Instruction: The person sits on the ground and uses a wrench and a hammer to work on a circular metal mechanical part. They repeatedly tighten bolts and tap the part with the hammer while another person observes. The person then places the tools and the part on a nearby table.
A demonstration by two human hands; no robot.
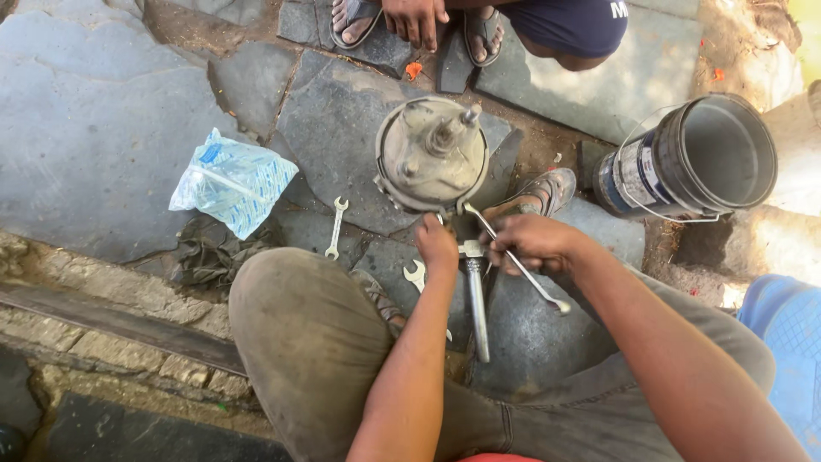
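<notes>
Head view: my left hand (pixel 437 242) pinches the near rim of the round metal drum (pixel 432 154) standing on the stone paving (pixel 94 111). My right hand (pixel 532 240) is clenched around a slim wrench (pixel 516 259). A hammer (pixel 475 295) lies just below; a black bucket (pixel 697 158) lies right; another person's hand (pixel 415 19) is at the top.

Bare forearms, dusty grey-brown trousers (pixel 316 342), strapped sandals (pixel 547 190) on both feet.
</notes>
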